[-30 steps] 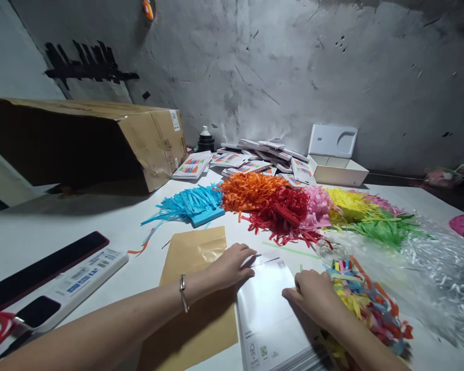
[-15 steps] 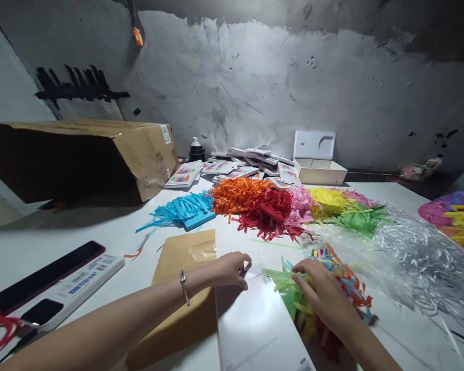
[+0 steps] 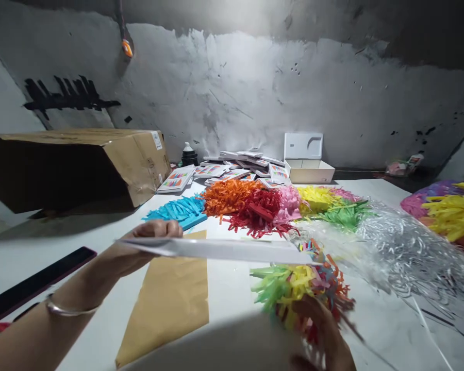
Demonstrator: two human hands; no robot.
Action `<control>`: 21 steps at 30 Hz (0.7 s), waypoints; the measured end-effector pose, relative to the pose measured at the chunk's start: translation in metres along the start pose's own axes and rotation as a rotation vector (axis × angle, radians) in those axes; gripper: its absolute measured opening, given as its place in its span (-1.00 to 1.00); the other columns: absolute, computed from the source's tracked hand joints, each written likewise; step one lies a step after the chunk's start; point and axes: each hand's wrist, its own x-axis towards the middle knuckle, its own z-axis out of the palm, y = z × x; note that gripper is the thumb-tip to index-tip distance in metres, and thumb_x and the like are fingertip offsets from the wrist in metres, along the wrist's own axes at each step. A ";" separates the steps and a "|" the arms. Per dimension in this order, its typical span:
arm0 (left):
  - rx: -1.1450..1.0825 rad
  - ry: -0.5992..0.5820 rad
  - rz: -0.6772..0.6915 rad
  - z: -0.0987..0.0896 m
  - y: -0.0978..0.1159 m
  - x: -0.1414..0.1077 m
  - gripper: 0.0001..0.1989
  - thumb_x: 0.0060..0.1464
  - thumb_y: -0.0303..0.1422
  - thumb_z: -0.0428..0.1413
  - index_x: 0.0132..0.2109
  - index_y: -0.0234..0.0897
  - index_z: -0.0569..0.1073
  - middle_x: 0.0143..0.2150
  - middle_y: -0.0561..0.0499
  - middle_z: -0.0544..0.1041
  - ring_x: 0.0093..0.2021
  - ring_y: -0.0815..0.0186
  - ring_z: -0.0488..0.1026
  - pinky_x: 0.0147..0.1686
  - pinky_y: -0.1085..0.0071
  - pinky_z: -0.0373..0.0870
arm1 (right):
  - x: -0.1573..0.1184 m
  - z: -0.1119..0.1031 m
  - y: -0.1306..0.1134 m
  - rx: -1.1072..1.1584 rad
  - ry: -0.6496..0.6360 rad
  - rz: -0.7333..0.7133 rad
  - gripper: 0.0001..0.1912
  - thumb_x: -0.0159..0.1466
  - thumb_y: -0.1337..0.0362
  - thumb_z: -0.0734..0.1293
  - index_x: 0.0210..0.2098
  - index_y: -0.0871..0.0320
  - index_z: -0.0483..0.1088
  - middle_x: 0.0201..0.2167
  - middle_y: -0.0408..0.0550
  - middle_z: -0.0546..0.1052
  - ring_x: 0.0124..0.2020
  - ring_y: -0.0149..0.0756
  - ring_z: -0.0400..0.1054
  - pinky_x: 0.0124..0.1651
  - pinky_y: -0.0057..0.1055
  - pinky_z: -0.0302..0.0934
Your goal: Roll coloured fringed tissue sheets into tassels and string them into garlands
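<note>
My left hand point(image 3: 158, 232) is closed on one end of a long, flat white box point(image 3: 224, 250), raised above the table and seen almost edge-on. A metal bracelet circles that wrist. Below the box, a bundle of multicoloured tissue-paper tassels point(image 3: 294, 288) lies on the table, with green and yellow strips to the left and orange and red to the right. My right hand point(image 3: 325, 330), blurred by motion, is at the bundle's near side with thumb and fingers apart; whether it touches the strips is unclear. A brown paper envelope point(image 3: 174, 304) lies flat beneath my left hand.
Behind are blue tassels point(image 3: 178, 211), orange tassels point(image 3: 228, 198), red tassels point(image 3: 259, 211) and yellow tassels point(image 3: 319, 200). Silver strands point(image 3: 398, 242) spread at right. A pile of printed boxes point(image 3: 235, 170) and a large carton point(image 3: 139, 165) stand behind. A phone point(image 3: 42, 283) lies left.
My left hand has lifted the flat white box off the table and moved left, tilting it edge-on. My right hand has drawn back toward me from the top of the tassel bundle.
</note>
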 end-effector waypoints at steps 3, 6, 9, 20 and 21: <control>-0.225 -0.171 -0.012 0.009 -0.004 -0.010 -0.17 -0.21 0.40 0.17 -0.69 -0.32 0.13 -0.58 0.14 0.24 -0.42 0.42 0.32 -0.10 0.19 0.47 | 0.026 0.023 -0.023 0.024 0.116 -0.032 -0.31 0.26 0.03 0.43 0.29 0.03 0.17 -0.05 0.10 0.54 -0.06 -0.09 0.51 -0.05 -0.25 0.45; -0.256 -0.100 -0.037 0.017 -0.011 -0.023 -0.16 -0.18 0.38 0.19 -0.68 -0.35 0.11 -0.54 0.13 0.29 -0.37 0.42 0.37 0.06 0.11 0.41 | 0.048 0.027 -0.044 -0.072 0.013 -0.212 -0.77 0.39 0.12 0.30 -0.02 0.06 0.41 -0.22 0.00 0.52 -0.26 -0.25 0.47 -0.24 -0.41 0.40; -0.219 -0.010 -0.100 0.012 -0.028 -0.034 -0.35 -0.13 0.31 0.24 -0.48 -0.26 0.43 -0.21 0.11 0.56 -0.03 0.26 0.49 0.12 0.14 0.36 | 0.050 0.026 -0.051 -0.215 0.024 -0.532 -0.81 0.40 0.39 0.25 -0.08 0.08 0.47 -0.31 -0.02 0.51 -0.32 -0.28 0.44 -0.28 -0.40 0.33; 0.213 0.096 -0.185 0.038 -0.040 -0.036 -0.61 0.20 0.02 0.12 -0.03 -0.18 0.46 0.01 -0.05 0.59 0.01 0.12 0.54 0.07 0.18 0.48 | 0.051 0.016 -0.027 -0.470 -0.051 -0.659 -0.58 0.31 0.46 0.21 0.13 0.15 0.38 -0.09 0.11 0.55 -0.06 -0.12 0.45 0.03 -0.14 0.35; 0.270 -0.011 -0.065 0.060 -0.033 -0.037 -0.64 0.21 -0.04 0.12 0.00 -0.16 0.47 0.07 -0.08 0.57 0.07 0.09 0.51 0.11 0.14 0.45 | 0.061 0.016 -0.029 -0.534 -0.004 -0.566 -0.57 0.34 0.45 0.21 0.18 0.15 0.36 -0.03 0.15 0.53 0.03 -0.08 0.42 0.11 -0.07 0.30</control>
